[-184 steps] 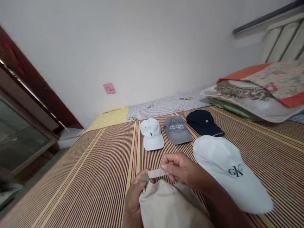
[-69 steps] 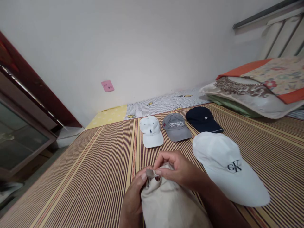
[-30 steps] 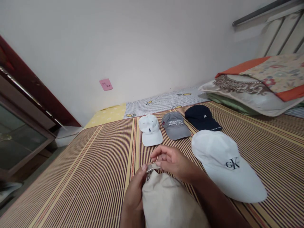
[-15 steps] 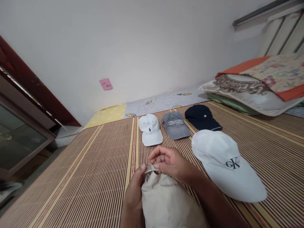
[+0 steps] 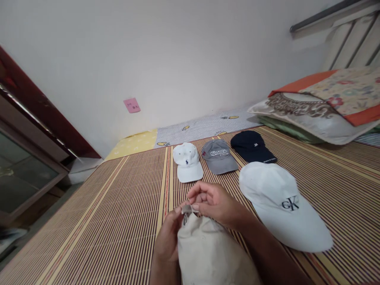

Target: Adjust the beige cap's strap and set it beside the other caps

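A beige cap point(image 5: 213, 253) is held close to me, with its back strap and metal buckle point(image 5: 186, 211) at the top. My left hand point(image 5: 169, 233) grips the cap's left side, thumb by the strap. My right hand point(image 5: 212, 202) pinches the strap from the other side, its fingers curled. Beyond my hands lie a white cap point(image 5: 190, 172) with a small dark emblem, a grey cap point(image 5: 218, 158) with white lettering, and a navy cap point(image 5: 251, 146). A larger white cap point(image 5: 285, 206) with black letters rests to the right of my right forearm.
A striped bamboo mat point(image 5: 118, 221) covers the bed. Pillows point(image 5: 320, 107) are stacked at the far right, near a metal rail point(image 5: 323, 16). A pink note point(image 5: 132, 105) is stuck on the wall point(image 5: 190, 59). A glass-fronted cabinet point(image 5: 23, 178) stands at left.
My left thumb has shifted slightly at the strap, and the strap's end near the buckle has tilted. The caps on the mat have stayed put.
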The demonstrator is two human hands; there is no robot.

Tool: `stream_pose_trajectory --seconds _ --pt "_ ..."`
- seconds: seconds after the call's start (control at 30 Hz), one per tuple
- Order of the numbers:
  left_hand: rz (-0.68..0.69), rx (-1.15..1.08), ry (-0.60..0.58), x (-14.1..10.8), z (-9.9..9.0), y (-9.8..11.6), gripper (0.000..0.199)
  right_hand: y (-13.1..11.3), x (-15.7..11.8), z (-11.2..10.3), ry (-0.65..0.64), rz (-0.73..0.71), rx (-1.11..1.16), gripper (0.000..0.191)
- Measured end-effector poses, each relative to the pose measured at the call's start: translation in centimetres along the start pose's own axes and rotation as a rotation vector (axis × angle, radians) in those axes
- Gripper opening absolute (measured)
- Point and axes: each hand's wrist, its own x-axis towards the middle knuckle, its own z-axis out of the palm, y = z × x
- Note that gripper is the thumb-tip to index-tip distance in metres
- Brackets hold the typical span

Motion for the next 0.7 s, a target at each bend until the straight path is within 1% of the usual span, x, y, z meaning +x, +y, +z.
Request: stream_pose_trajectory --seconds 0.1,0.17,0.3,0.4,0.53,0.7 --pt "-0.025 0.019 -0.038 -0.1 0.2 0.1 0.027 -0.1 0.1 0.0 -0.006 -0.001 -0.005 0.020" --pt "-0.008 0.019 -0.055 -0.2 0.7 0.4 0.022 -0.2 0.1 0.1 -0.003 -0.003 -0.023 0.019" --pt "0.061 0.014 0.018 -0.3 1.7 0.8 0.011 0.0 0.2 0.0 0.017 -0.029 -0.065 0.018" --pt "0.082 0.051 -0.002 -0.5 2.1 1.0 0.018 0.2 0.1 -0.1 0.018 -0.038 -0.075 0.018" --pt "0.094 0.127 -0.029 -0.5 2.1 1.0 0.028 0.4 0.1 -0.2 0.012 -0.034 -0.075 0.019" --pt "0.097 0.130 -0.050 -0.4 1.6 1.1 0.026 0.4 0.1 -0.1 -0.004 -0.001 -0.075 0.016"
